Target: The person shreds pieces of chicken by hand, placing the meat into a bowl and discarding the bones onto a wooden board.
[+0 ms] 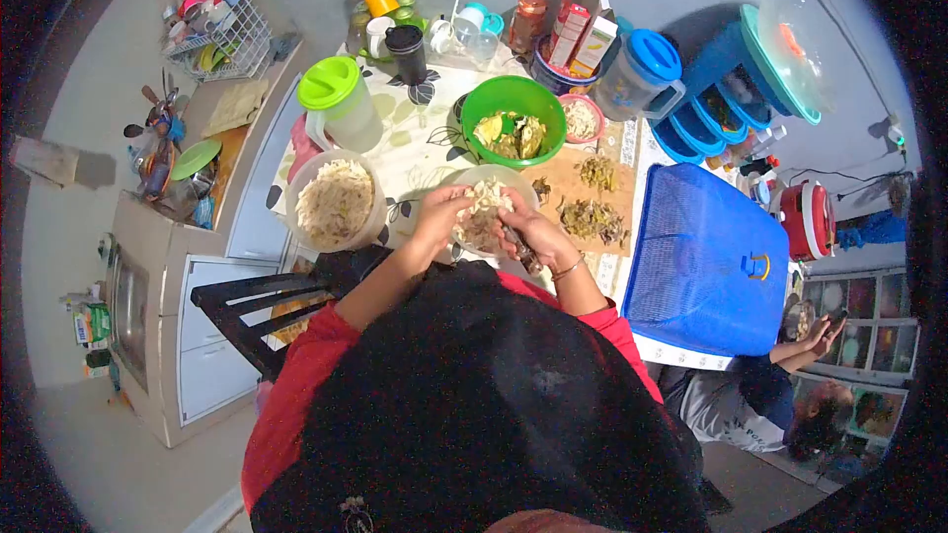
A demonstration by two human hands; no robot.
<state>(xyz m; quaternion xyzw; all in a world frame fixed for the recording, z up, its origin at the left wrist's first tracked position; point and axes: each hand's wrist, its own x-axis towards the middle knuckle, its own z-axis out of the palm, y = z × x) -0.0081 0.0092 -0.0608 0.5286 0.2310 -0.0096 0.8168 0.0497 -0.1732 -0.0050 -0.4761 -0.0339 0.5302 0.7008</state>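
Note:
My left hand (pixel 439 217) is closed on a pale, ragged piece of food (pixel 487 194), above a translucent bowl (pixel 523 184). Close beside it, my right hand (pixel 541 237) wraps round what looks like a knife (pixel 523 252) with a dark handle; its blade is hidden. More pale shreds lie inside the bowl. To the left stands a translucent tub (pixel 373 227) filled with pale chopped food. Just beyond the bowl, a green basin (pixel 513 89) holds yellowish-green leafy pieces. Brownish-green scraps (pixel 592 220) lie in piles on a board (pixel 568 173) at the right.
A blue mesh food cover (pixel 701 266) occupies the table's right side. Behind are a green-lidded pitcher (pixel 346 118), a blue-lidded pitcher (pixel 637 79), a dark tumbler (pixel 407 57) and a small pink bowl (pixel 583 118). A black chair (pixel 252 306) stands left; another person (pixel 741 405) is at right.

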